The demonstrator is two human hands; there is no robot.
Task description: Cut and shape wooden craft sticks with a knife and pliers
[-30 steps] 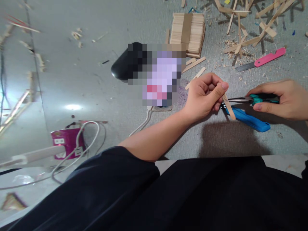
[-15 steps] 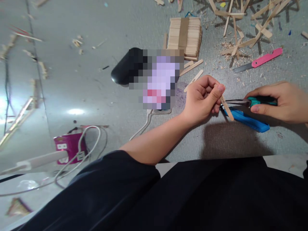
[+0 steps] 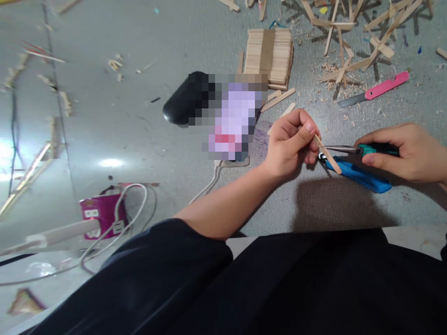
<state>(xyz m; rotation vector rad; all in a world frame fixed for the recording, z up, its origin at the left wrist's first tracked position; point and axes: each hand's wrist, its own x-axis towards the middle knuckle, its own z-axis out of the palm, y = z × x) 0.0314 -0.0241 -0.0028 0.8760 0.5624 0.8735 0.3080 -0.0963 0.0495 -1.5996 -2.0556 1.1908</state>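
Between the thumb and fingers of my left hand (image 3: 293, 142) is one end of a wooden craft stick (image 3: 331, 160), which slants down to the right. My right hand (image 3: 405, 151) is closed round the green and black handles of needle-nose pliers (image 3: 344, 149). Their narrow tips meet the stick near its middle, close to my left fingers. Whether the jaws grip the stick or only touch it I cannot tell. Just below the pliers, a blue-handled tool (image 3: 363, 176) lies on the table, its metal head partly hidden behind the stick and my left hand.
A pink-handled folding saw (image 3: 386, 86) lies beyond my right hand, near wood shavings and joined craft sticks (image 3: 349, 65). A banded bundle of sticks (image 3: 281, 56) lies behind a blurred-out phone (image 3: 237, 111) and a black case (image 3: 186, 100). At left are a purple socket block (image 3: 104, 214) and white cables.
My left hand has shifted slightly left along the stick, so more of its upper end shows. The pliers stay at the stick, turned very slightly.
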